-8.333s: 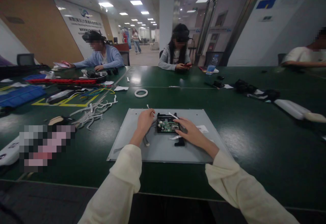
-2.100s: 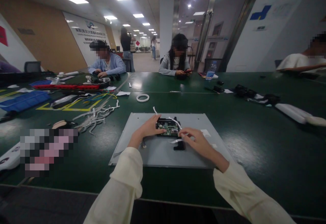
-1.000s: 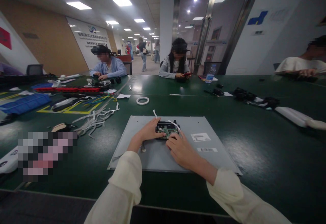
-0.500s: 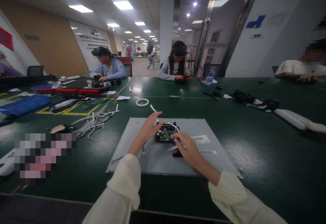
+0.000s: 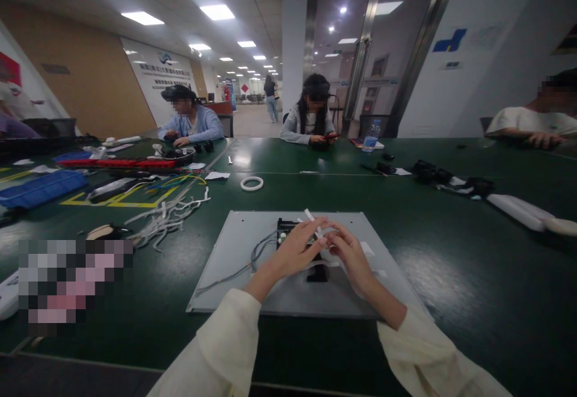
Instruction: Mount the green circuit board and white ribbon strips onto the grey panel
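- Table [image 5: 279,198]: a firm, level base; its glossy top could let smooth things slide.
- Grey panel [image 5: 279,301]: lies flat on the table in front of the person. It looks like thin sheet metal, so probably stiff, fairly heavy and slick; best lifted with both hands at the 3 and 9 o'clock edges.
- Left hand [image 5: 295,249] and right hand [image 5: 354,258]: they meet above the panel, fingertips almost together, left from 8 o'clock and right from 4. The fingers bend around a white strip, but overlap hides the contact, so I can't say which of them pinches it.
- Black frame [image 5: 288,224]: just toward 12 o'clock from the panel's middle, partly under the left hand, with a foot [image 5: 318,277] showing at about 5 o'clock. Likely light, rigid plastic; the rim is the place to hold.
- Green circuit board [image 5: 283,238]: seated in the frame, mostly covered. Probably fragile; edges only.
- Grey cables [image 5: 255,257]: trail toward 8 o'clock, limp and easily snagged; better held by the plugs than pulled.
- White strip [image 5: 309,213]: its free end points to 11 o'clock from the fingertips. Seemingly featherlight and bendy; a gentle flat pinch near the end suits it.
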